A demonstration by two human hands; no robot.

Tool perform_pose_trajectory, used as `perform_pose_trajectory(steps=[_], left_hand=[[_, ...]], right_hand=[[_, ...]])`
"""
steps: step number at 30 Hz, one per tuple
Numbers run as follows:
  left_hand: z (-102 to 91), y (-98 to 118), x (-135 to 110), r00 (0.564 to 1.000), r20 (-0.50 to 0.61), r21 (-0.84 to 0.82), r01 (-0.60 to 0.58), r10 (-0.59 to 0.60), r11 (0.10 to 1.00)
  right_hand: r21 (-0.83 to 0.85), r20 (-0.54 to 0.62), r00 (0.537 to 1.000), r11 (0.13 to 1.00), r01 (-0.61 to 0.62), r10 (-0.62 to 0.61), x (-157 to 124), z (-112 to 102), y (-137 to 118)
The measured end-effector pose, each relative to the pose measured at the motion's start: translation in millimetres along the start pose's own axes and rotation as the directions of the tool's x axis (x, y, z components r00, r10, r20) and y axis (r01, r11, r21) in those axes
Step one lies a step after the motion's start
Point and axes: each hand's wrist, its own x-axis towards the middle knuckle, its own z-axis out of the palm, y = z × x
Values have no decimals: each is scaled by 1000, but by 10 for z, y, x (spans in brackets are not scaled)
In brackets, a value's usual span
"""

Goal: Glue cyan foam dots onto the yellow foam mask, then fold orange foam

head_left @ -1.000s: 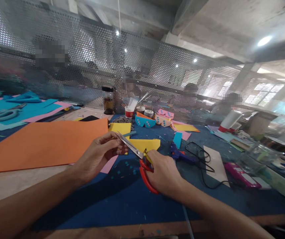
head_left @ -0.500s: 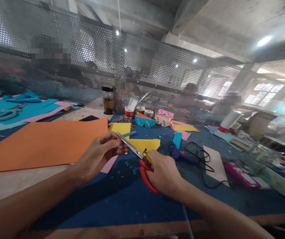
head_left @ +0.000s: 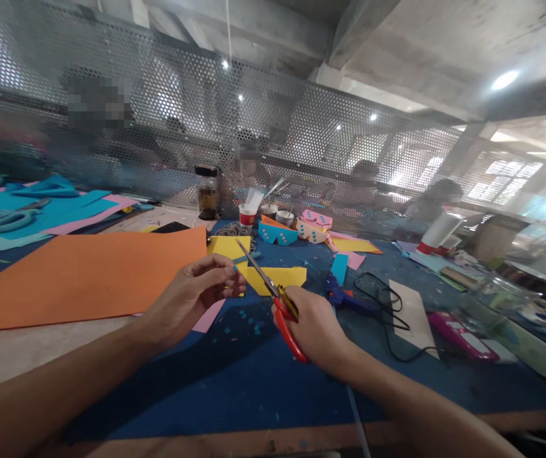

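Note:
My left hand [head_left: 203, 286] is closed in a pinch on a narrow blue paper strip [head_left: 252, 256] that sticks out to the right past the fingertips. My right hand [head_left: 318, 324] grips scissors [head_left: 268, 280] with red and yellow handles. Their blades point up and left, looking nearly closed, and the tip passes just right of the strip. Under the blades lies a yellow paper mask shape [head_left: 294, 277]. Small blue paper bits [head_left: 254, 315] are scattered on the blue mat [head_left: 196, 394] below my hands.
Orange sheet [head_left: 86, 273] lies at left. Decorated paper glasses [head_left: 277, 233], cups [head_left: 247, 216] and a lidded jar [head_left: 206, 194] stand at the back before a perforated metal screen. A blue glue gun [head_left: 349, 299] with black cord and a magenta object [head_left: 461, 334] lie right.
My right hand has drawn the scissors slightly right, away from my left fingertips, and their blades now point more steeply upward. My left hand has barely moved.

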Motion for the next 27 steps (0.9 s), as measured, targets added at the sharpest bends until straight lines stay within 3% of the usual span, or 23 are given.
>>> perform_pose_trajectory(steps=[9, 12, 15, 17, 20, 23, 27], left_hand=[[5, -23, -3, 999, -4, 69, 45, -45, 997], [8, -41, -4, 998, 41, 152, 40, -47, 988], [7, -66, 6, 993, 116, 332, -3, -38, 943], [-1, -90, 11, 989, 149, 524, -73, -7, 849], [-39, -147, 4, 976, 196, 775, -215, 97, 594], [-120, -235, 2, 942, 302, 846, -335, 146, 415], [-255, -363, 33, 931, 344, 877, -366, 126, 310]], right_hand=[[96, -45, 994, 991, -95, 100, 103, -82, 22], [78, -79, 990, 990, -115, 121, 169, -180, 64], [-46, -105, 987, 990, -130, 124, 297, -367, 169], [-161, -113, 990, 982, -102, 84, 419, -534, 283], [-330, -76, 996, 942, -68, 46, 644, -775, 523], [-427, 11, 998, 903, -53, 64, 893, -905, 816], [-450, 148, 985, 893, -18, 94, 1206, -862, 1153]])
